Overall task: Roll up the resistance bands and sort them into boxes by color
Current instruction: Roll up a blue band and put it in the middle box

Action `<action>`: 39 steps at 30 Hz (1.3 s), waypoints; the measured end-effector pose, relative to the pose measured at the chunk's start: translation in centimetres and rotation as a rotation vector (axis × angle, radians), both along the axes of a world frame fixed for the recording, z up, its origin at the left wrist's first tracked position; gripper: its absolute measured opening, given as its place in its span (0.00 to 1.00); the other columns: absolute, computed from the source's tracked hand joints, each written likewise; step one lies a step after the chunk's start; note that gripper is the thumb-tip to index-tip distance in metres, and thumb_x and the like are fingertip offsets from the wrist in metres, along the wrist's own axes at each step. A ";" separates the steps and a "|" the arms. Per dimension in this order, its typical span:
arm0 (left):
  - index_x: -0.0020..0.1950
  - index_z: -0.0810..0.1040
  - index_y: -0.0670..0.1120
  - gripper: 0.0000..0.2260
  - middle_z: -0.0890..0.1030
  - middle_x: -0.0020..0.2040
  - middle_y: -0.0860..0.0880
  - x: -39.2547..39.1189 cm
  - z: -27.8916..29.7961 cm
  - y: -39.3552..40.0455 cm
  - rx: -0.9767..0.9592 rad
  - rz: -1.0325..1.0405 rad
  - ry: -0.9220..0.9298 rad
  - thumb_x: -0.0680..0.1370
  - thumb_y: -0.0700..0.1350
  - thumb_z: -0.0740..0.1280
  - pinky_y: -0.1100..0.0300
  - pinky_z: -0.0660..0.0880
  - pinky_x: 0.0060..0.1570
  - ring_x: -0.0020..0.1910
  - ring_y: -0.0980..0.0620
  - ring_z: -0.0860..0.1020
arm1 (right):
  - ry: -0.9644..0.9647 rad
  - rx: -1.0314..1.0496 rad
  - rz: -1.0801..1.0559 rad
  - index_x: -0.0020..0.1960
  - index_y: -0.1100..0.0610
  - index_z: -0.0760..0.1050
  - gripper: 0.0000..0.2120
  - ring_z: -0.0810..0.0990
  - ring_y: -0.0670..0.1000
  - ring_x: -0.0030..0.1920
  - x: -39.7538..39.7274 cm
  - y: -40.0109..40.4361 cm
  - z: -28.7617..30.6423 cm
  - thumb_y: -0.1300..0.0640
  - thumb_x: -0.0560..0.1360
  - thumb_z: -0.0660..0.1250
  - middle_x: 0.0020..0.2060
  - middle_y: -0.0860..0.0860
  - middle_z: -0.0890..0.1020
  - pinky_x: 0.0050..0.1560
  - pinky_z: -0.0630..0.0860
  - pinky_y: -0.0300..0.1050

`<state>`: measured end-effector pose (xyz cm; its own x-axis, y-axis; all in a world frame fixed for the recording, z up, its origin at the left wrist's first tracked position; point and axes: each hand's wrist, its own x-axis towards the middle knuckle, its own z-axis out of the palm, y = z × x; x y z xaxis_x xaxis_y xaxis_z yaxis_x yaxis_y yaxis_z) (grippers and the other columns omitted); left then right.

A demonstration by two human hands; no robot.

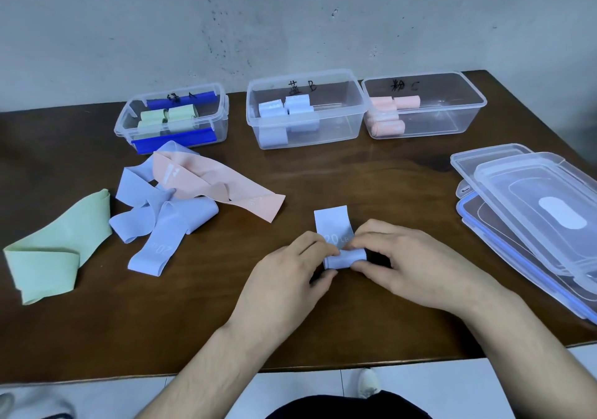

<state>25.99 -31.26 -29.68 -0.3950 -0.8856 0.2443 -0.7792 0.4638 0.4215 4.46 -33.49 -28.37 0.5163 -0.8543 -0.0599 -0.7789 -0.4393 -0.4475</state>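
A light blue resistance band (332, 221) lies on the brown table in front of me, its near end wound into a small roll. My left hand (290, 276) pinches the roll's left end and my right hand (410, 263) pinches its right end. The flat tail, printed "20 LB", stretches away from me. Loose bands lie at the left: a green band (55, 250), blue bands (168, 221) and a pink band (219, 186). Along the back stand three clear boxes: the left box (122, 124) holds green rolls, the middle box (355, 118) blue rolls, the right box (452, 118) pink rolls.
Stacked clear lids (533, 212), some with blue rims, lie at the table's right edge. The left box has blue clip handles. A grey wall rises behind the table. The table's front edge runs just before my forearms, with white floor below.
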 end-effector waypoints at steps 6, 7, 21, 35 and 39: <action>0.55 0.82 0.51 0.09 0.79 0.54 0.58 0.1 0.1 -0.7 0.056 0.030 0.024 0.76 0.49 0.72 0.74 0.66 0.35 0.30 0.59 0.69 | -0.062 -0.060 -0.043 0.67 0.41 0.73 0.18 0.73 0.35 0.48 -0.1 0.2 -0.4 0.45 0.78 0.67 0.57 0.33 0.69 0.40 0.68 0.30; 0.56 0.81 0.52 0.09 0.79 0.55 0.59 0.1 0.1 -0.8 0.071 0.033 0.034 0.76 0.49 0.71 0.75 0.66 0.35 0.31 0.61 0.70 | -0.064 -0.068 -0.043 0.66 0.40 0.74 0.17 0.73 0.35 0.48 0.0 0.2 -0.4 0.45 0.77 0.68 0.57 0.34 0.70 0.40 0.68 0.30; 0.57 0.81 0.52 0.10 0.79 0.55 0.58 -0.1 -0.2 -1.3 0.037 0.031 0.041 0.76 0.47 0.73 0.75 0.68 0.35 0.32 0.59 0.69 | -0.048 -0.058 -0.029 0.67 0.43 0.75 0.16 0.74 0.36 0.47 0.1 -0.9 -0.8 0.44 0.81 0.62 0.58 0.33 0.71 0.47 0.71 0.33; 0.60 0.80 0.52 0.11 0.76 0.57 0.56 -0.3 0.0 -1.7 0.036 0.042 0.021 0.78 0.46 0.70 0.71 0.69 0.35 0.34 0.59 0.71 | -0.062 -0.066 -0.047 0.64 0.43 0.75 0.13 0.77 0.42 0.46 0.2 -2.1 -0.5 0.47 0.80 0.64 0.58 0.34 0.72 0.47 0.75 0.38; 0.61 0.80 0.52 0.13 0.77 0.58 0.56 -0.3 -0.4 -1.8 0.027 0.055 0.019 0.77 0.44 0.72 0.67 0.75 0.35 0.36 0.57 0.75 | -0.035 -0.046 -0.044 0.67 0.43 0.74 0.16 0.77 0.42 0.49 0.3 -2.5 -0.5 0.46 0.81 0.62 0.58 0.34 0.72 0.49 0.75 0.39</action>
<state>25.72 -33.10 -30.05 -0.3413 -0.9121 0.2270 -0.7947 0.4090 0.4485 4.76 -36.02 -28.89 0.4797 -0.8774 -0.0024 -0.7820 -0.4262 -0.4548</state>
